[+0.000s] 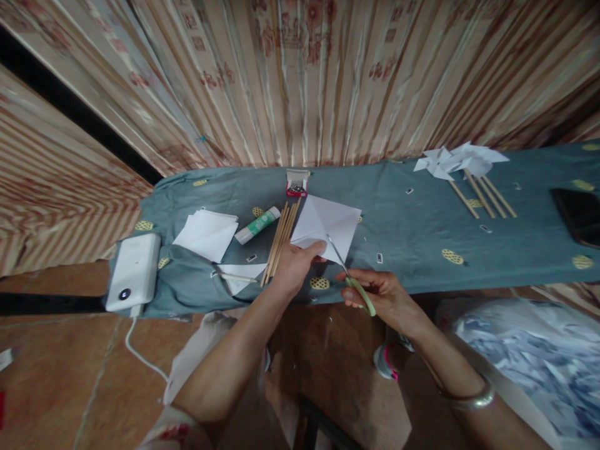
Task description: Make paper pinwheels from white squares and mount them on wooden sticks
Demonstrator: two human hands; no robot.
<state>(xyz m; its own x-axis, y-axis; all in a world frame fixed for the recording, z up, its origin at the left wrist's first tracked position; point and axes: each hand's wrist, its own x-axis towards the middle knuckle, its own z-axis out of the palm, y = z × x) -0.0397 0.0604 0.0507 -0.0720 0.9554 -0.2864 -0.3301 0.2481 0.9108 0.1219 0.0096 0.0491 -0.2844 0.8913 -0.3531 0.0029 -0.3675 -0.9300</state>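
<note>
My left hand [294, 264] pinches the near corner of a white creased square of paper [328, 226] lying on the blue-grey cloth-covered table [412, 237]. My right hand [382, 295] is closed round the green handles of a pair of scissors [350, 276]. The blades point up and left into the paper's near edge. A bundle of thin wooden sticks [281, 240] lies just left of the paper, beside a glue stick [257, 225].
A stack of white paper squares [206, 234] and a white device with a cable [134, 272] sit at the left. A small red box of pins [297, 184] stands behind the paper. Finished paper pinwheels on sticks [462, 167] lie far right, near a dark phone [579, 215].
</note>
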